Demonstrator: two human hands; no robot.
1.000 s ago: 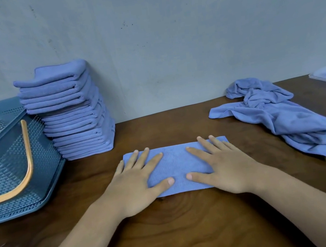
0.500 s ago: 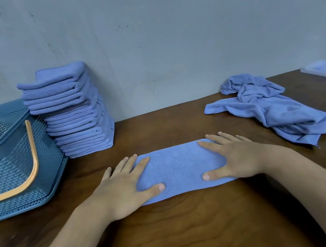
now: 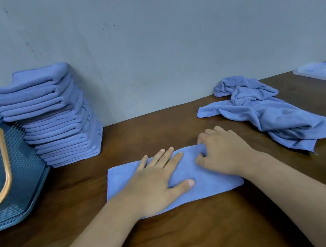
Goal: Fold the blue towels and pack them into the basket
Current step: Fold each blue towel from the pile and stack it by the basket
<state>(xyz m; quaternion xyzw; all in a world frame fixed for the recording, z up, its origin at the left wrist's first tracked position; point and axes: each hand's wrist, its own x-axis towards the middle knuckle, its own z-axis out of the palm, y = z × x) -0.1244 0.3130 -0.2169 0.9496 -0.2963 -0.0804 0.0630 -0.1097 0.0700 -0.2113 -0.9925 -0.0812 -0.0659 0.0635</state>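
Right hand [image 3: 224, 154] now pinching 1 towel [image 3: 207, 181], 1 basket [image 3: 24, 162]

I'm working in some plain workroom or laundry-type folding spot, can't be pinning it tighter. Wood table [image 3: 172, 236] is butting straight against a grey-blue painted wall [image 3: 169, 50] that's showing scuffs and dark specks. Tall stack [image 3: 54, 121] of identical folded blue towels is standing against that wall at left, with a teal mesh basket [image 3: 23, 172] with an orange handle [image 3: 6, 164] sitting just beside it. Crumpled pile [image 3: 270, 113] of the same cloth is lying at right, and one towel [image 3: 207, 183] is lying flat in front of me. Clear plastic lid or tray [image 3: 323, 72] is peeking in at the far right edge. Same item in bulk is reading more like batch work than a home.
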